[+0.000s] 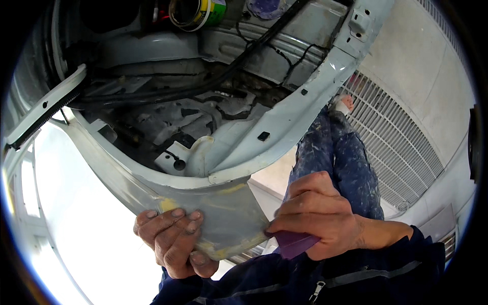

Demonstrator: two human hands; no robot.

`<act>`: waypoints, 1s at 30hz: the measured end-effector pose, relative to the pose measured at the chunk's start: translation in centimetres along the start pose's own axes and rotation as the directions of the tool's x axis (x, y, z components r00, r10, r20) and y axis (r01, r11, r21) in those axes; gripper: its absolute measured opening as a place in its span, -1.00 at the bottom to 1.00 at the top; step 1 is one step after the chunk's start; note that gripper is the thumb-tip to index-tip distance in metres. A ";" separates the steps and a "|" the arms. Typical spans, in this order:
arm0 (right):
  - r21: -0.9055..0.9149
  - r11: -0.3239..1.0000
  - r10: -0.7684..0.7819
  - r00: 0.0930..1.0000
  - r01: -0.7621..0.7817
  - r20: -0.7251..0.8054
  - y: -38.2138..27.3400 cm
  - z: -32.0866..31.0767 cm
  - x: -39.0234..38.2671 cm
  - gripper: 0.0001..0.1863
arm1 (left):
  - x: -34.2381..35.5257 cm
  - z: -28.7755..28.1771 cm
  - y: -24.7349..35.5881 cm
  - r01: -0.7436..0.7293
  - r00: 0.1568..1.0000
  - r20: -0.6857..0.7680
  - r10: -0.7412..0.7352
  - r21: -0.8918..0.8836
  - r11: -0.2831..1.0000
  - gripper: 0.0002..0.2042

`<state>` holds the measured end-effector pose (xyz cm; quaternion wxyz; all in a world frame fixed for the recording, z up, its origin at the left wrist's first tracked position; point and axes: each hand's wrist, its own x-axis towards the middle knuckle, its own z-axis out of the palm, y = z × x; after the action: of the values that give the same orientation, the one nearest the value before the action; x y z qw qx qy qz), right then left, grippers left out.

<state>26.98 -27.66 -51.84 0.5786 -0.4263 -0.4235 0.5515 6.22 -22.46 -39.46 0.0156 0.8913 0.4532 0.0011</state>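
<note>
A light grey car body corner panel (223,206) with yellowish filler patches curves in front of me. My left hand (175,239) lies against its left part, with bent fingers slightly apart, the fingertips touching the surface and the thumb below them. At the panel's right edge is my right hand (325,218), closed around a folded piece of purple sandpaper (292,244). One corner of the sandpaper meets the panel edge. The palm side of each hand is hidden.
Above the panel opens a grimy body cavity (178,119) with a black hose (218,81) across it. A can (195,12) stands at the top. A pale metal flange (284,122) curves up right. My paint-spotted trousers (335,157) and a floor grate (391,137) are at right.
</note>
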 end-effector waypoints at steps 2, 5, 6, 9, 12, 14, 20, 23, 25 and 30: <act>-0.035 0.999 -0.011 0.997 0.013 0.075 -0.2 0.1 0.1 -0.64 | -0.1 0.1 -0.1 0.000 1.000 -0.025 -0.001 -0.026 1.000 -0.62; -0.034 0.995 -0.083 0.976 0.091 0.202 -0.6 0.2 0.0 -0.60 | -0.3 0.3 -0.2 -0.015 0.998 -0.058 0.012 -0.061 0.998 -0.60; -0.034 0.995 -0.086 0.988 0.091 0.127 -0.6 0.2 0.0 -0.59 | -0.3 0.4 -0.2 -0.014 0.999 -0.048 0.012 -0.052 0.999 -0.59; -0.114 0.992 -0.048 0.998 0.053 0.044 -0.7 0.1 -0.1 -0.55 | -0.4 0.2 -0.3 -0.010 0.999 -0.053 0.008 -0.045 0.999 -0.60; -0.096 0.993 -0.072 0.997 0.073 0.020 -0.6 0.3 -0.3 -0.54 | -0.2 0.1 -0.3 -0.026 0.999 -0.043 0.025 -0.028 0.999 -0.61; -0.054 0.994 -0.087 0.990 0.093 0.108 -0.4 0.1 -0.3 -0.54 | 0.1 0.5 -0.2 -0.036 0.998 -0.056 0.033 -0.053 0.998 -0.62; -0.114 0.992 -0.053 0.998 0.055 0.013 -0.7 -0.2 0.0 -0.63 | 0.5 1.1 -0.2 -0.050 0.986 -0.159 0.043 -0.043 0.998 -0.65; -0.050 0.993 -0.100 0.987 0.107 0.130 -0.7 0.2 0.0 -0.67 | 0.0 0.6 -0.5 -0.058 0.994 -0.093 0.053 -0.052 0.997 -0.62; -0.043 0.990 -0.122 0.968 0.135 0.220 -0.5 0.2 -0.1 -0.67 | -0.3 0.4 -0.6 -0.048 0.994 -0.095 0.043 -0.050 0.998 -0.62; -0.133 0.991 0.008 0.982 0.017 0.187 0.6 -1.9 -1.7 -0.61 | -0.5 0.7 -0.5 -0.038 0.992 -0.120 0.039 0.010 0.999 -0.60</act>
<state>28.57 -29.43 -53.00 0.5075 -0.4098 -0.5130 0.5580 5.54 -22.59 -40.15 -0.0151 0.8981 0.4362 0.0534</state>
